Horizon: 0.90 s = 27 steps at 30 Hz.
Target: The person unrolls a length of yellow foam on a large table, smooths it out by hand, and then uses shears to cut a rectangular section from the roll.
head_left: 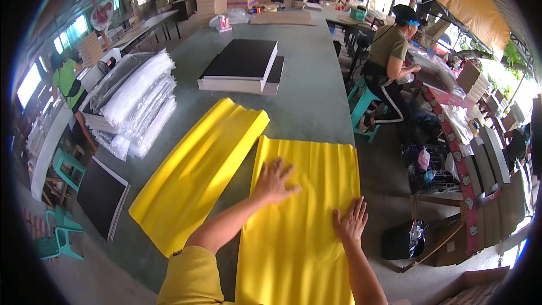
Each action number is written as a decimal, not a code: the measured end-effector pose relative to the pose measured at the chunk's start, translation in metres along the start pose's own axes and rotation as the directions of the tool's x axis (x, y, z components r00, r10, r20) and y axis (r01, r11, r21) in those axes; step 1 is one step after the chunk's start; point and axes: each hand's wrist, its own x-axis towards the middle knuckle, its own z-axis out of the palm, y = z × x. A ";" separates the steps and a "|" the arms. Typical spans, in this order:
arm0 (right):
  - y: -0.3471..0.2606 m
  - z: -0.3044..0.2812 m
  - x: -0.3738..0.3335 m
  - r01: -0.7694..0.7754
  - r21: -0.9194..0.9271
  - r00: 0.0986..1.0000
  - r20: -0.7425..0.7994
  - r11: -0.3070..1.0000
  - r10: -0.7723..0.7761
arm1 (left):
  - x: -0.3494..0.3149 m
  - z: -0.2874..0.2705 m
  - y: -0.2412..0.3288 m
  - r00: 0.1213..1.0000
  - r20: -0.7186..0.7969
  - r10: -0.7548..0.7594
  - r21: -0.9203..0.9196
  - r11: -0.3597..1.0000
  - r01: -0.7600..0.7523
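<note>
A long yellow sheet [299, 248] with lengthwise ripples lies on the green-grey table in front of me. My left hand [274, 182] rests on its upper part, fingers spread. At the sheet's right edge my right hand [351, 220] lies flat, fingers stretched out. Neither hand grips anything. Beside it on the left, a thick stack of yellow sheets [197, 175] lies at a slant, its surface wavy too. What the sheets are made of, I cannot tell.
Farther up the table [305, 107] sits a stack of black-topped boards [243, 59]. Plastic-wrapped bundles [135, 96] are piled at the left, with black sheets [101, 197] at the near left edge. A person [389, 62] sits on a teal stool [364, 104] at the right; another person [69, 82] stands far left.
</note>
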 end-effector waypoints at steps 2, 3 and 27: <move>-0.002 0.001 0.000 0.010 0.031 1.000 0.018 0.999 -0.011 | 0.021 0.006 -0.034 0.989 -0.059 -0.135 -0.022 0.991 0.134; -0.002 0.001 0.000 0.013 0.044 1.000 0.021 0.999 -0.014 | 0.030 0.005 -0.048 0.982 -0.080 -0.173 -0.048 0.984 0.170; -0.148 0.034 0.018 0.590 0.094 0.805 0.009 0.802 -0.593 | 0.051 0.011 -0.064 0.952 -0.238 -0.190 -0.093 0.981 0.172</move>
